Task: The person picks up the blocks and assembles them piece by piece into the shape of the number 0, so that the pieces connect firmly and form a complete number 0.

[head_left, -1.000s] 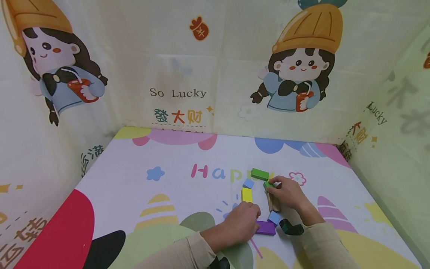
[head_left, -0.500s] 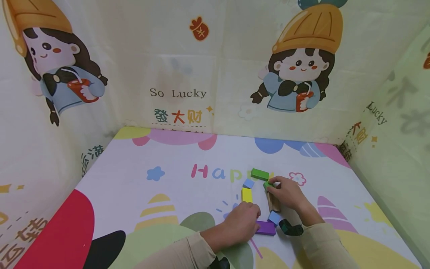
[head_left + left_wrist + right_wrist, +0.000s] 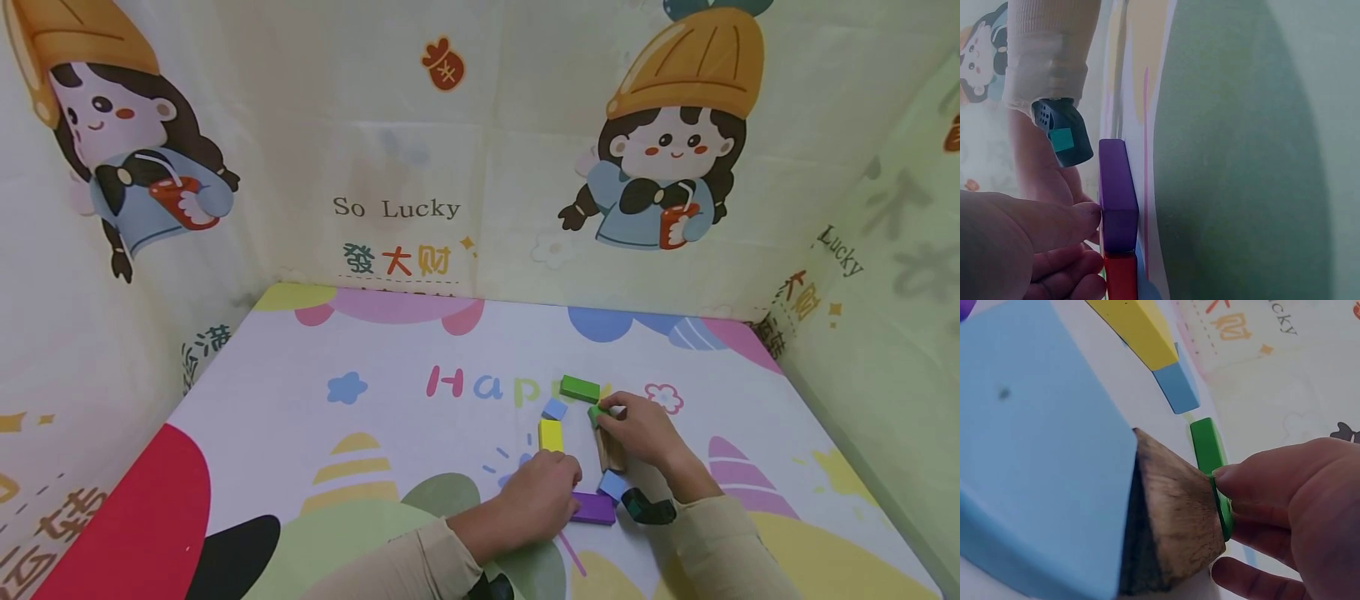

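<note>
My left hand bends its fingers over the left end of a purple block; in the left wrist view the thumb and a partly hidden finger close on that block's upper edge. A red block adjoins it, hidden by the hand in the head view. With thumb and fingertips, my right hand pinches a small green block against the far end of a brown wooden block. A light blue block lies between the brown and purple ones.
Left of the brown block lie a yellow block and a small blue block. Behind them is a longer green block. Together the blocks outline a rough ring on the printed tabletop. Patterned cloth encloses the table's back and sides.
</note>
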Demonstrator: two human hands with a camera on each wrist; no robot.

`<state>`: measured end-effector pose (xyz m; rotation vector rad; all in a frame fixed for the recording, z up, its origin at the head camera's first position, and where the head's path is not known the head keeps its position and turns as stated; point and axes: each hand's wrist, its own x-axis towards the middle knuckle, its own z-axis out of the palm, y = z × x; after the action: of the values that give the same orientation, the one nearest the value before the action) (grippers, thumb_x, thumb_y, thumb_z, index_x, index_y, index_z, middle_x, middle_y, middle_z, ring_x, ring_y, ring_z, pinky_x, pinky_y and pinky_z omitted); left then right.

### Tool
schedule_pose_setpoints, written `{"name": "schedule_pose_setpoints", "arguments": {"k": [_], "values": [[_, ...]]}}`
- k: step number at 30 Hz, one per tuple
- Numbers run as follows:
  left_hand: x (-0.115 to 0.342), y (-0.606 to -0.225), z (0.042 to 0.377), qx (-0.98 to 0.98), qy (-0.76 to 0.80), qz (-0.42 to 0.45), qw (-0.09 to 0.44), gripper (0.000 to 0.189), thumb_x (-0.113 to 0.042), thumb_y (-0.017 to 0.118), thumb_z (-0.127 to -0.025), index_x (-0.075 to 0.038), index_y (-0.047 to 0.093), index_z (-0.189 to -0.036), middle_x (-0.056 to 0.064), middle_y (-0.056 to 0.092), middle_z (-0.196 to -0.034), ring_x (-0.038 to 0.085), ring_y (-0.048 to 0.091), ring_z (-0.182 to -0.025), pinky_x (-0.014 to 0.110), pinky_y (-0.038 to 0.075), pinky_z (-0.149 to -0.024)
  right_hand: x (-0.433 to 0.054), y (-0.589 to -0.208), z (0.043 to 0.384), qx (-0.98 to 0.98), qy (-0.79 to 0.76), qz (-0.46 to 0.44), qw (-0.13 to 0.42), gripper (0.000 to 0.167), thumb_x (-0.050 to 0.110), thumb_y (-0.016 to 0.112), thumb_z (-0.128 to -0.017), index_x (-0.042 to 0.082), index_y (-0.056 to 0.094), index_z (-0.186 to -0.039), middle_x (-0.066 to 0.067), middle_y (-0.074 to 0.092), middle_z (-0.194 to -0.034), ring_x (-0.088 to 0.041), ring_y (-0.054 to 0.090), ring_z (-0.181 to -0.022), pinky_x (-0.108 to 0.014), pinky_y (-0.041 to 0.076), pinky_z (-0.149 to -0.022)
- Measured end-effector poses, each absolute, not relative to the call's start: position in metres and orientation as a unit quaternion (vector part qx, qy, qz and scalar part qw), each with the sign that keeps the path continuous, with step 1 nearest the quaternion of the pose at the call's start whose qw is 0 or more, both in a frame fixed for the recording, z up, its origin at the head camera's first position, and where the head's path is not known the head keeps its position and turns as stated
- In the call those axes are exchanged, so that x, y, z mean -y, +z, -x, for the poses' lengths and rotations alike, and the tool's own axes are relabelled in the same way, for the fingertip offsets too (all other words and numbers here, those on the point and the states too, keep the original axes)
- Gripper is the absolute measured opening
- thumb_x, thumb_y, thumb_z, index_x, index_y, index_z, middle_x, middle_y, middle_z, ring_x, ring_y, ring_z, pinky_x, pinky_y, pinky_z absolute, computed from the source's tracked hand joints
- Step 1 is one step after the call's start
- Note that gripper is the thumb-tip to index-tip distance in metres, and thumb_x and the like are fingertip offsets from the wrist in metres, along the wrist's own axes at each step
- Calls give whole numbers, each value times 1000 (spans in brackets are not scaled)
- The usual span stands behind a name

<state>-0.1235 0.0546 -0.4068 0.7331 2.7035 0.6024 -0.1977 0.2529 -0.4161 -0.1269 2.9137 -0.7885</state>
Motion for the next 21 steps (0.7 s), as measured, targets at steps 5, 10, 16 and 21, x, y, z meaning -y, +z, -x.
{"name": "schedule_pose_setpoints", "arguments": {"k": [5, 10, 16, 21], "values": [[-55, -407, 123, -935, 206, -253, 136, 22, -29, 77, -90, -16, 67, -104, -8, 55, -85, 7, 49, -86, 21, 47, -78, -251, -419, 198, -965, -252, 43, 54, 32, 24, 67, -94, 1, 68, -116, -17, 69, -108, -28, 62, -89, -46, 55, -77], [-55, -408, 123, -936, 205, -252, 134, 21, -29, 77, -90, -16, 67, -103, -9, 55, -85, 7, 49, -86, 21, 46, -78, -251, -420, 198, -965, -253, 45, 51, 31, 22, 67, -93, 1, 68, -116, -16, 69, -106, -26, 62, -86, -46, 54, -76], [-56, -408, 124, -937, 206, -242, 143, 21, -30, 77, -90, -17, 67, -104, -9, 55, -86, 7, 49, -87, 21, 47, -78, -252, -420, 197, -963, -258, 45, 57, 32, 23, 67, -94, 1, 67, -117, -15, 69, -105, -25, 62, -86, -44, 55, -74], [-56, -408, 124, -937, 207, -242, 145, 22, -30, 77, -90, -17, 67, -104, -9, 55, -86, 7, 49, -87, 21, 47, -78, -253, -420, 197, -962, -261, 45, 59, 32, 23, 66, -94, 1, 67, -118, -14, 69, -104, -26, 62, -87, -45, 55, -75]]}}
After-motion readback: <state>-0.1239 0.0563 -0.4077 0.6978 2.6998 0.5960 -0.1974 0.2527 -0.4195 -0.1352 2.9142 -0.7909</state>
